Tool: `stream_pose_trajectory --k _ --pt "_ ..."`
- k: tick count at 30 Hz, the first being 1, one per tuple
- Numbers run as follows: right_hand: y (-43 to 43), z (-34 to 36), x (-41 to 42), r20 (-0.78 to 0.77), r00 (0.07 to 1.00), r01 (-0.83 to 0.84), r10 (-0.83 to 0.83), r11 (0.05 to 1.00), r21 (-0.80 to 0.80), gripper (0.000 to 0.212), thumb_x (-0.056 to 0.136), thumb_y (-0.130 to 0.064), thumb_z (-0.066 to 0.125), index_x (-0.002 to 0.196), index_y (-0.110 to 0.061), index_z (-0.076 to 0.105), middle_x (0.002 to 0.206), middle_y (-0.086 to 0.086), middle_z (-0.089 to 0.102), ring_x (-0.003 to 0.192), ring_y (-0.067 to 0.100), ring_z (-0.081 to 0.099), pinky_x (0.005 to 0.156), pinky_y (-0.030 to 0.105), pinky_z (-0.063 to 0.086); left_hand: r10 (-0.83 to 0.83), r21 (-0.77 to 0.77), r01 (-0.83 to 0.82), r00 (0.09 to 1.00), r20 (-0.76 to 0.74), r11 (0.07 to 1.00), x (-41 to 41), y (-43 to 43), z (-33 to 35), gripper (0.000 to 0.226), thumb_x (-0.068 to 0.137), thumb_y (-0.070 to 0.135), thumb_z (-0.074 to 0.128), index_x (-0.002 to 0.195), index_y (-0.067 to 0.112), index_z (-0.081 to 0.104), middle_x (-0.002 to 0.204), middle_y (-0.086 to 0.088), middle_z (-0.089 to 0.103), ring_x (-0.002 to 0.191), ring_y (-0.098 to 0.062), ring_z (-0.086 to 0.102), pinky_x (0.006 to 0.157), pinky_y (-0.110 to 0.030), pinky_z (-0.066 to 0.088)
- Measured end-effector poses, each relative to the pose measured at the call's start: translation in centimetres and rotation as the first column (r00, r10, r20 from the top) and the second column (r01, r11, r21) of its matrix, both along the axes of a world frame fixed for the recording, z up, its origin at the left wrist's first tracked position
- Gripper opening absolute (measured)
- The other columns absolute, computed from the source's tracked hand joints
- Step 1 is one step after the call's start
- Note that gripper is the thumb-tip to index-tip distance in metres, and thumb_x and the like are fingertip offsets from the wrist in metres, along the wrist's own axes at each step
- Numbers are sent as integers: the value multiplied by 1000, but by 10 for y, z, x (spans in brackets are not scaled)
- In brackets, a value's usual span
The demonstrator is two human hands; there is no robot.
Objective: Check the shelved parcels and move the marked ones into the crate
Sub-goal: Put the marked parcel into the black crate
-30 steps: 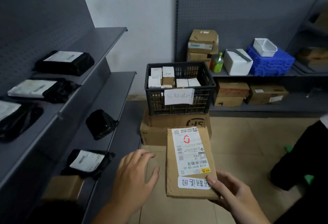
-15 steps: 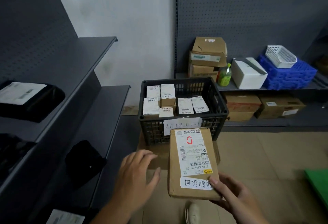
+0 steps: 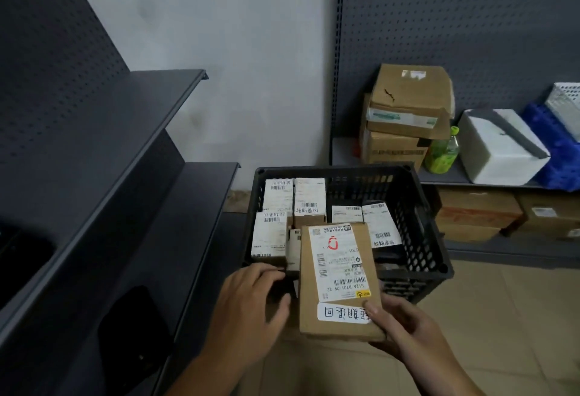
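Marked parcel (image 3: 339,279) now farther forward, far end over crate (image 3: 419,232) near rim. Right hand (image 3: 405,326) grips its near right corner, thumb on sticker. Left hand (image 3: 248,304) spread, empty, by crate's near left corner. Step: deposit. Next: lower inside, release.

The brown parcel (image 3: 332,331) carries a white shipping label (image 3: 339,257), upside down from where I stand. It shows a red mark near its far end, several barcodes and the printed line "512A B701 29 22". A white sticker (image 3: 339,314) beside it bears handwritten characters, seemingly 超期退回, with one end under the right hand's (image 3: 406,329) thumb. The boxes (image 3: 309,198) in the crate (image 3: 420,238) show barcode labels and similar handwritten strips, but their small print is too blurred to read.
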State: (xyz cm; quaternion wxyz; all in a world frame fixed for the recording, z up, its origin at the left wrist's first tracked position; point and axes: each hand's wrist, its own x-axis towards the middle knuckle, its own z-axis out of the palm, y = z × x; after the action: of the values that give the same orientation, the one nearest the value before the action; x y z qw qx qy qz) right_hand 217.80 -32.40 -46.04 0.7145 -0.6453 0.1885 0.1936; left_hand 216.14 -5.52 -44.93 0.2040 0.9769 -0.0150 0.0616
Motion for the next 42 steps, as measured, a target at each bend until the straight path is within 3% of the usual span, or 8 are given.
stream_pose_trajectory --k 6,11,22,30,33,36,40,42 --pt "22 -9 73 5 998 -55 55 998 -23 39 75 -24 83 111 -14 76 104 3 79 102 24 75 83 40 61 31 -18 -32 999 -42 999 66 22 -13 41 89 57 45 117 34 66 118 23 56 112 -3 55 102 -28 43" --pt "49 -12 124 5 999 -51 51 998 -28 64 60 -44 96 111 -11 76 104 6 80 103 23 75 95 45 57 8 -63 -12 998 -64 998 123 49 -21 46 90 58 41 121 34 65 121 24 54 115 -1 51 103 -25 40" --pt "94 -21 216 -5 981 -192 193 971 -143 27 84 -17 78 110 -13 76 101 -2 80 90 9 76 67 15 56 34 -107 -48 991 -127 993 206 99 -32 47 91 62 33 125 41 56 123 28 47 118 3 44 109 -26 37" --pt "93 -27 294 21 921 -377 388 905 -196 33 84 -20 77 117 -19 75 111 -2 78 106 13 73 93 30 57 119 -311 -183 969 -215 932 257 111 -38 63 97 45 61 153 36 34 140 26 39 129 4 40 108 -28 40" --pt "96 -32 321 13 899 -427 438 883 -195 32 85 -19 75 118 -19 75 110 -4 79 104 12 73 86 23 57 119 -384 -227 951 -287 895 270 108 -47 69 96 44 65 155 36 30 140 29 39 127 11 43 101 -16 39" --pt "100 -43 340 5 928 -364 372 913 -186 38 82 -30 78 119 -23 73 110 -7 77 103 7 72 83 20 56 138 -417 -263 942 -306 870 275 103 -53 62 95 42 67 151 35 39 132 31 41 121 17 43 88 -3 37" --pt "111 -63 355 2 988 -153 157 968 -199 65 66 -48 85 122 -24 64 117 0 71 105 14 71 89 33 57 202 -467 -324 935 -293 823 273 103 -59 56 93 36 71 145 32 49 127 26 48 118 7 54 98 -24 52" --pt "119 -65 360 12 995 -96 101 971 -218 63 65 -49 85 118 -23 63 113 2 71 101 15 72 83 33 59 212 -458 -335 930 -299 824 271 104 -61 57 93 33 72 145 34 49 126 27 48 117 7 54 98 -21 51"
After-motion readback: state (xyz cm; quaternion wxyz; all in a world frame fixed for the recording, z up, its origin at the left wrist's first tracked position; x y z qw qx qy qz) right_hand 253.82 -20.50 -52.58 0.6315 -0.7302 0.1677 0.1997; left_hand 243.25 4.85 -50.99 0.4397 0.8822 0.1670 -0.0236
